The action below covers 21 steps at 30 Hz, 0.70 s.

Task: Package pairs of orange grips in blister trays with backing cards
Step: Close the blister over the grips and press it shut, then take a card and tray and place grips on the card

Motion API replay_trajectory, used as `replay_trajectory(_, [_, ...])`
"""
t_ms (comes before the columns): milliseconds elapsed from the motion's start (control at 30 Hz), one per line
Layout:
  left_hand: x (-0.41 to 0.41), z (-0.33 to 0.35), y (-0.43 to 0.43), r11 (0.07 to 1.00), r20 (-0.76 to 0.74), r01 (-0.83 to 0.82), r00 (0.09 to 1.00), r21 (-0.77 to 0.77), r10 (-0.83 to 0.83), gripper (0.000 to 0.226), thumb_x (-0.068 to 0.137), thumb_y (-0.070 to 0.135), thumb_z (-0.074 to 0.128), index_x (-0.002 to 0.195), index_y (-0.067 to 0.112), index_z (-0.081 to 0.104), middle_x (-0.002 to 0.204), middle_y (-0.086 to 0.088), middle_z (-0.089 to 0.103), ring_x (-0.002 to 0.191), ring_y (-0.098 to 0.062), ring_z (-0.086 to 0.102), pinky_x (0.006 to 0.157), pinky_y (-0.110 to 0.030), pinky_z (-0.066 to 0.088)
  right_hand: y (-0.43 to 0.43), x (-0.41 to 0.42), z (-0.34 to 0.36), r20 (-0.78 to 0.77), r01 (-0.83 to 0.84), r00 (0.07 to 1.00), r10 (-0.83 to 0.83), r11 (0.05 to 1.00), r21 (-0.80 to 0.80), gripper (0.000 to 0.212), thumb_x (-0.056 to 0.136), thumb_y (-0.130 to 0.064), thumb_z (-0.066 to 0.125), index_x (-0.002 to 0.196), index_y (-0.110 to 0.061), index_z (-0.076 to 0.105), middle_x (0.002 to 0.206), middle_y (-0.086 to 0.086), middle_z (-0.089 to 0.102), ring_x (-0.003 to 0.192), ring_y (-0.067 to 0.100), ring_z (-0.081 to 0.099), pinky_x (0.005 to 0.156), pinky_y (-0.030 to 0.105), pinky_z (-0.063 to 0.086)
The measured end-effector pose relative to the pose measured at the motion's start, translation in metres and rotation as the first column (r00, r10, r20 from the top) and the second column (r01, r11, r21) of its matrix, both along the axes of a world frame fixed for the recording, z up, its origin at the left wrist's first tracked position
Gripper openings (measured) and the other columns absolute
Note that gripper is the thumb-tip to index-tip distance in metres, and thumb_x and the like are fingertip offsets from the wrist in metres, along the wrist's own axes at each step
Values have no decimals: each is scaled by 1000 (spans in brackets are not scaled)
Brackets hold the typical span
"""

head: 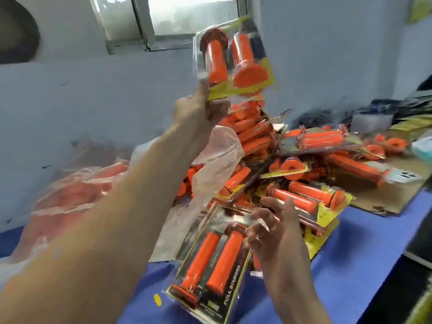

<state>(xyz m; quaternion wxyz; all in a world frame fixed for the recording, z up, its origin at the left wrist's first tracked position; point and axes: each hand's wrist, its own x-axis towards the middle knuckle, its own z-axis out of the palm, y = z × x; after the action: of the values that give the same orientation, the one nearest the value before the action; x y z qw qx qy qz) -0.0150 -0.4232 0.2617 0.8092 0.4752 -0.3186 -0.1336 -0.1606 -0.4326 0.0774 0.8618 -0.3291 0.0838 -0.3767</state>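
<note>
Left forearm fills the near foreground, reaching up and forward. Blue table [364, 242] runs under everything. Heap of finished packs [301, 160] sits mid-table, right of centre, piled crosswise. Clear plastic bag of loose orange grips [77, 190] lies left of the heap, against the wall. Flattened cardboard [397, 195] lies under the heap's right edge.

Sealed pack [233, 59] is held high over the heap, tilted, blurred by motion. Left hand [198, 108] pinches its bottom edge, fingers curled round the card and blister lip. Second pack [210, 260] lies on the near table edge, flat, blister up. Right hand [275, 232] rests against that pack's top right corner, fingers loosely spread; can't tell if it actually grips anything.

Look: two orange ribbed grips side by side, flanged ends, clear blister, yellow-and-black backing card, "FULL DIAMOND" printed on it.

Handling, my read: light, semi-stiff. Blister is thin and slick and will dent if squeezed over the cavities. Card flexes. Best hold is the flat rim or card margin, thumb on one face, fingers behind, not across the bubble.
</note>
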Motion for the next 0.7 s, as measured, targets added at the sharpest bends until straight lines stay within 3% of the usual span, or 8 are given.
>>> replay_trajectory(100, [25,43,-58,997,-161,72,984,-17,-74,45,104,34,46,130,-2,47,109,-25,66,83,-29,71,73,-34,61,-13,11,-5,-24,-6,1000,6,1000,-4,48,80,-60,51,92,-17,70,71,6,61,50,14,52,43,26,45])
replay_trajectory(133, [30,46,-69,998,-179,63,982,18,-59,45,105,34,44,134,0,43,114,-26,63,85,-30,71,78,-37,61,-16,14,-6,-37,-9,999,9,1000,-19,52,79,-61,51,97,-16,68,72,6,61,52,14,52,44,28,44])
replay_trajectory(200, [25,38,-78,998,-158,40,987,54,-31,31,107,28,40,118,-1,42,94,-23,62,68,-28,69,70,-36,60,-21,21,-10,-62,-16,998,13,999,-51,53,78,-63,51,98,-17,68,73,6,62,53,15,53,46,29,43])
replay_trajectory(267, [11,19,-75,996,-116,-3,993,88,13,23,106,23,39,105,0,42,87,-16,55,63,-24,66,58,-34,61,-22,26,-12,-74,-28,997,23,997,-75,47,78,-64,50,89,-23,72,73,6,62,52,15,52,45,28,43])
replay_trajectory(367, [-5,-19,-44,991,-17,-55,998,124,58,17,105,22,44,103,6,52,84,-8,61,57,-17,65,52,-29,55,-17,32,-11,-74,-43,997,33,990,-134,41,79,-64,49,81,-31,73,74,3,61,53,14,52,47,27,43])
replay_trajectory(467, [-19,-56,8,987,48,-89,995,137,84,16,104,21,46,102,14,60,74,0,67,57,-15,62,51,-29,51,-4,37,-11,-64,-55,997,43,979,-195,39,87,-63,49,84,-31,72,74,3,63,54,14,54,49,29,43])
replay_trajectory(600, [-32,-93,91,970,147,-204,972,135,184,19,104,21,43,111,18,61,81,-2,69,59,-18,61,50,-29,50,22,45,-6,-65,-78,996,62,961,-265,44,86,-65,54,91,-24,69,75,4,63,56,15,54,50,28,43])
replay_trajectory(700, [-36,-117,155,936,226,-317,933,154,279,19,104,20,45,108,20,64,82,-5,68,59,-20,60,51,-26,50,52,55,1,-89,-118,992,90,915,-387,35,88,-59,49,83,-31,69,74,0,64,57,15,54,50,27,44])
